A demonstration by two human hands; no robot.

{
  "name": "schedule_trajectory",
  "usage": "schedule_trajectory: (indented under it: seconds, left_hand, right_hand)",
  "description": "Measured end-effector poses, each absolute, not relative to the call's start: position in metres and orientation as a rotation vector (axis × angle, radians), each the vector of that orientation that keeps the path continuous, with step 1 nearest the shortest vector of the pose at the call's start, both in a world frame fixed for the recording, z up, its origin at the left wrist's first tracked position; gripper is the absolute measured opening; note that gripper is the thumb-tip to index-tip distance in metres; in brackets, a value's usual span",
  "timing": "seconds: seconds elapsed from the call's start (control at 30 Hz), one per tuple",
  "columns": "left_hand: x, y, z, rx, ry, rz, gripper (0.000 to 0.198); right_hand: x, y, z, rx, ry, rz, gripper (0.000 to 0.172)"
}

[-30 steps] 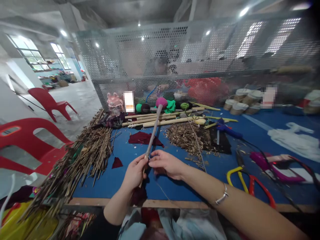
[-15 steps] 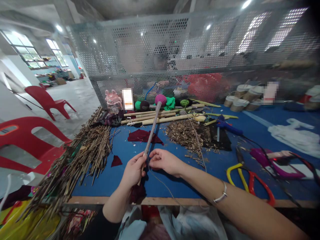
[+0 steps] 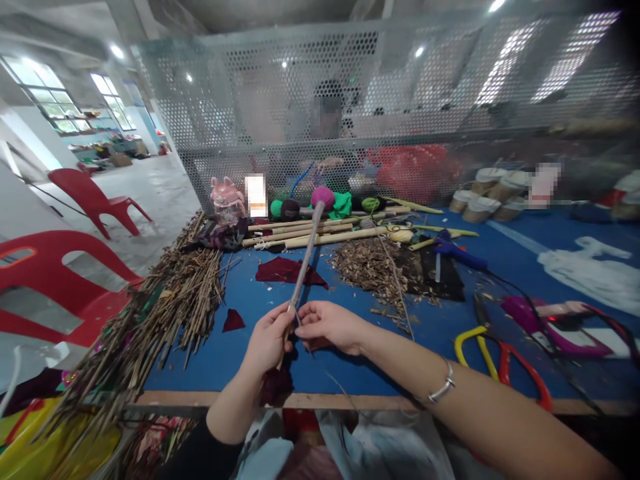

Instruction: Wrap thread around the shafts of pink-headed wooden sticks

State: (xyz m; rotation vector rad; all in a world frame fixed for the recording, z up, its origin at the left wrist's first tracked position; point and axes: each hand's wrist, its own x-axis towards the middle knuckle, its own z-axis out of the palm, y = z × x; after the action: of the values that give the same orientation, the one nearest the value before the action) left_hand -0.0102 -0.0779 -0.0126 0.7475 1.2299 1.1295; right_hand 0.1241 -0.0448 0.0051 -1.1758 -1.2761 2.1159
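Note:
My left hand (image 3: 273, 337) is closed round the near end of a stick (image 3: 306, 263) wrapped in grey yarn. The stick slants away from me, and its far end meets a magenta ball (image 3: 323, 197). Right beside it, my right hand (image 3: 327, 325) pinches a thin strand of grey yarn (image 3: 299, 319) that meets the stick just above my left thumb. More of this yarn trails toward the table's front edge. Dark red cloth scraps (image 3: 285, 270) lie beyond and beside my hands, one partly under the stick.
Bundled twigs (image 3: 185, 307) cover the left side. Wood chips (image 3: 370, 267) are heaped at centre right. Peeled sticks (image 3: 320, 235) and yarn balls (image 3: 371, 205) line the back before a perforated metal screen (image 3: 280, 100). Pliers (image 3: 505, 360) and a blue glue gun (image 3: 457, 252) lie right.
My right hand has drawn the yarn in close to the stick; the loose strand below it has shifted. My left hand and the stick stay nearly in place.

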Motion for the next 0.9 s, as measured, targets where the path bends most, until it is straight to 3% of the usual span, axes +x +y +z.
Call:
schedule_trajectory:
  seconds: [0.23, 0.37, 0.7, 0.9]
  left_hand:
    - [-0.008, -0.079, -0.011, 0.705, 1.222, 1.129, 0.050]
    - [-0.007, -0.079, -0.013, 0.719, 1.195, 1.142, 0.050]
    - [-0.014, -0.085, -0.005, 0.415, 1.121, 0.995, 0.017]
    - [-0.009, -0.088, 0.003, 0.310, 0.986, 0.997, 0.017]
  right_hand:
    - [0.137, -0.043, 0.020, -1.081, -1.080, 2.235, 0.006]
    - [0.141, -0.034, 0.021, -1.023, -1.133, 2.058, 0.022]
    - [0.145, -0.035, 0.001, -1.229, -1.325, 1.881, 0.021]
    - [0.140, -0.040, 0.003, -1.235, -1.442, 1.835, 0.020]
